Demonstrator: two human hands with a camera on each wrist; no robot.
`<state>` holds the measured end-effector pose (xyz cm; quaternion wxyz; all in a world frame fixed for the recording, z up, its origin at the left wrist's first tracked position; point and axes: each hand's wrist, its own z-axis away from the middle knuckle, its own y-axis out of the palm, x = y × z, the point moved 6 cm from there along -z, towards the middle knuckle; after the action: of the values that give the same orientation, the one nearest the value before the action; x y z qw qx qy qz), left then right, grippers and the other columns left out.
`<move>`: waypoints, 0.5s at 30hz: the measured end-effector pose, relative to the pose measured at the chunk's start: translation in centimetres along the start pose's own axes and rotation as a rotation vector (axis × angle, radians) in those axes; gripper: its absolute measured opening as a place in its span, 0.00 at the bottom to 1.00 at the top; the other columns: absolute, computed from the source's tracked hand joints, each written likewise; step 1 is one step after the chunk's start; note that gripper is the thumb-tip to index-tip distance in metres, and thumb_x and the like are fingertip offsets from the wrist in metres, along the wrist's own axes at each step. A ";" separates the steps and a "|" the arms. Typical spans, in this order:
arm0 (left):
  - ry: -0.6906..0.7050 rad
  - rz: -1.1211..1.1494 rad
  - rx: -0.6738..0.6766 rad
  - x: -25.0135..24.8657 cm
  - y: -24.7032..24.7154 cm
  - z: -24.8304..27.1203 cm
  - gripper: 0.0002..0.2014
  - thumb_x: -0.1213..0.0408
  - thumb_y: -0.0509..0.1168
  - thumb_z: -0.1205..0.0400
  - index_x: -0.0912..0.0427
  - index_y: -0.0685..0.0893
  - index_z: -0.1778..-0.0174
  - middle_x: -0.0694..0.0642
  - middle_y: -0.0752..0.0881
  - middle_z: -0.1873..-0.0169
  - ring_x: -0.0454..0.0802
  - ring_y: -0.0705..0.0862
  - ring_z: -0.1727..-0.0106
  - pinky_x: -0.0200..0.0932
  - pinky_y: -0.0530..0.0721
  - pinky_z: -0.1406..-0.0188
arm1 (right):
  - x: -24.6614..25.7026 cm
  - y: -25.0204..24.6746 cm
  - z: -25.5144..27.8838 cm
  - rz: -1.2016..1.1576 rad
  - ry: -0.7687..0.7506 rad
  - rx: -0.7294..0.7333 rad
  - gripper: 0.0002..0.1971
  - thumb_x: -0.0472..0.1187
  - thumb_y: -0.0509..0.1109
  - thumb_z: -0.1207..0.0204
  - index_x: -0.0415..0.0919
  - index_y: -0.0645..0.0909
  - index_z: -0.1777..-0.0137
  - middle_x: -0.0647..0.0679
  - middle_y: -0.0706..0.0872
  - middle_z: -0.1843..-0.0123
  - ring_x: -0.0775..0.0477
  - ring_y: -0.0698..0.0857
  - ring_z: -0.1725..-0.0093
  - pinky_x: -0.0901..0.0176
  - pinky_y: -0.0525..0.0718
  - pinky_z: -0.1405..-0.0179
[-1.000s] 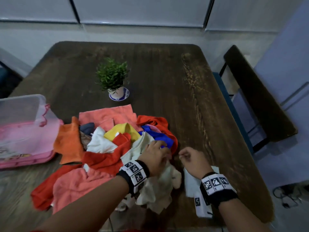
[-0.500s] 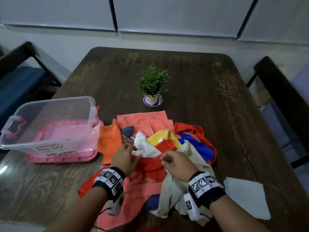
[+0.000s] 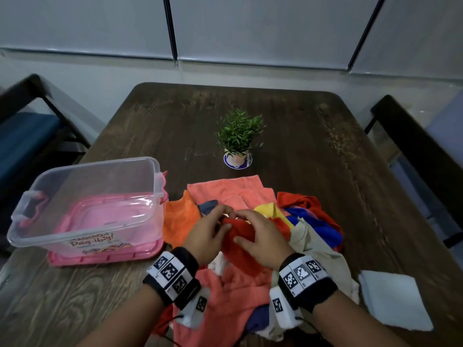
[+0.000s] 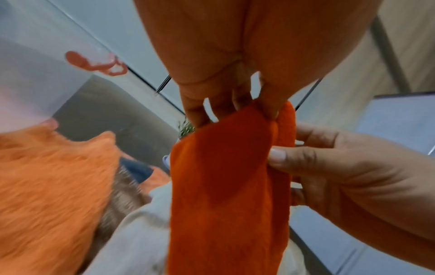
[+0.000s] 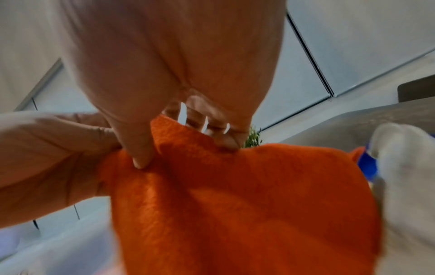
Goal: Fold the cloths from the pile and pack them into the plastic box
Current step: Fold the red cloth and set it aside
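A red-orange cloth [image 3: 239,236] [image 4: 226,186] [image 5: 235,204] is lifted off a heap of coloured cloths [image 3: 250,204] in the middle of the table. My left hand [image 3: 213,229] [image 4: 235,104] pinches its top edge between thumb and fingers. Right beside it, my right hand [image 3: 255,234] [image 5: 179,141] pinches the same edge. The cloth hangs down between the two hands. A clear plastic box [image 3: 82,181] stands open on its pink lid at the left, with no cloth visible inside it.
A small potted plant [image 3: 238,139] stands behind the pile. A folded white cloth [image 3: 393,301] lies on the wooden table [image 3: 300,136] at the right. Dark chairs [image 3: 423,146] flank the table on both sides.
My head has turned left, bringing the box into view. Both hands left the beige cloth, moved to the pile's middle and took hold of the red-orange cloth.
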<state>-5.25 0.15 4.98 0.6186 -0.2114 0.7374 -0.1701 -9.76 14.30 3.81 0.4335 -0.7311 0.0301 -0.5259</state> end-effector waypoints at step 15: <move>0.023 0.364 -0.011 -5.0 -6.8 -2.2 0.13 0.49 0.66 0.19 0.42 0.82 0.39 0.64 0.85 0.59 0.50 0.81 0.61 0.49 0.80 0.59 | 6.5 -9.1 -2.9 -0.101 -0.205 -0.265 0.14 0.45 0.69 0.18 0.47 0.88 0.35 0.55 0.83 0.47 0.56 0.85 0.44 0.61 0.81 0.43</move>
<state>-6.05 -3.03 13.08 0.6294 -0.0759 0.7715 -0.0537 -12.94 14.95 14.88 0.3073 -0.8322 0.0180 -0.4611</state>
